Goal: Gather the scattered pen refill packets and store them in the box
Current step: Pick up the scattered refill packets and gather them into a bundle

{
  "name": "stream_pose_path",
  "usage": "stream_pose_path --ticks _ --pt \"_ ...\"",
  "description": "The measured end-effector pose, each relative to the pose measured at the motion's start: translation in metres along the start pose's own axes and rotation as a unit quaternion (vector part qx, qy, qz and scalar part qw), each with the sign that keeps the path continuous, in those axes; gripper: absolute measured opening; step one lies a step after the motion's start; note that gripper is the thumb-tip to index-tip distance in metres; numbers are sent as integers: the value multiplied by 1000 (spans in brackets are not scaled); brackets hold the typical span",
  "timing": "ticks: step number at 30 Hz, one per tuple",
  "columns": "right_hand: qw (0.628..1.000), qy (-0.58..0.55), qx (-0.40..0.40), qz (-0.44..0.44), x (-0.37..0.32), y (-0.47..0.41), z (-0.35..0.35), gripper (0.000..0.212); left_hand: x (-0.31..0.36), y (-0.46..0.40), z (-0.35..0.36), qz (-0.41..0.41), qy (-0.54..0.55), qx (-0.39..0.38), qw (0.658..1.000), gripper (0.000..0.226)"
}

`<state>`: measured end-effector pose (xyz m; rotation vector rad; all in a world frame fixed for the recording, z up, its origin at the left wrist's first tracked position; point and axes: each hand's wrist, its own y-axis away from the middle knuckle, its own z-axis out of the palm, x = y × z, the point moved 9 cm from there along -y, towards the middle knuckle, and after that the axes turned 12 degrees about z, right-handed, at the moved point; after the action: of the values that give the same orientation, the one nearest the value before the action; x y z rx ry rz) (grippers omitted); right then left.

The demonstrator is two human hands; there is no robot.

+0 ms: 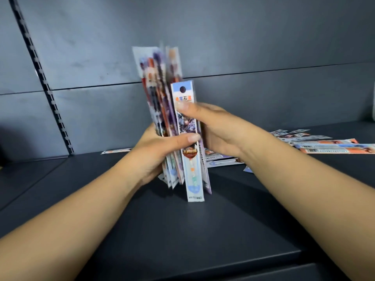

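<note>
Both hands, left [154,153] and right [219,130], clasp an upright packet bundle [190,142] on the shelf [182,230].

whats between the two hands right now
In the head view, an upright bundle of long printed pen refill packets is clamped between the left hand and the right hand, its lower ends on the dark shelf.

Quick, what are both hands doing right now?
Left hand: closed on the upright bundle of long colourful plastic refill packets.
Right hand: closed on the same bundle.
</note>
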<state>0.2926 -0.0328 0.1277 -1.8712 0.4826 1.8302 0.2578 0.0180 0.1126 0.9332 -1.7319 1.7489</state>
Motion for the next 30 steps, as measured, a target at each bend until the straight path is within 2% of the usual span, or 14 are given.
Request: stream_pose_path --ticks 2,4,8,11,14,18,21,24,28,30 --pt "999 40 -21 4 4 3 2 19 -13 7 12 -32 -70 -73 994 46" --pt "995 88 -42 3 8 4 1 19 -26 12 18 -67 -103 -109 987 55" --pt "994 96 -53 -11 6 7 -5 29 -24 10 13 -79 -83 -98 988 59" --pt "996 67 13 -49 4 3 -14 14 -23 4 5 -71 -83 -57 992 83" --pt "994 39 72 -75 8 -1 -18 14 -24 4 5 -60 -81 -26 995 69" --pt "1000 -25 -8 11 26 -4 -3 29 -33 5 2 -68 -93 -15 993 38" --pt "995 -57 -78 36 21 -1 0 31 -36 5 -1 -89 -65 -38 993 37" --pt "993 -66 -87 38 20 0 -4 28 -39 7 6 -102 -36 -63 992 35" --pt "999 -19 -40 10 22 3 -5 29 -41 13 16 -129 10 -94 987 33" --pt "999 -16 27 -22 18 4 -12 13 -37 11 17 -121 24 -79 989 34"
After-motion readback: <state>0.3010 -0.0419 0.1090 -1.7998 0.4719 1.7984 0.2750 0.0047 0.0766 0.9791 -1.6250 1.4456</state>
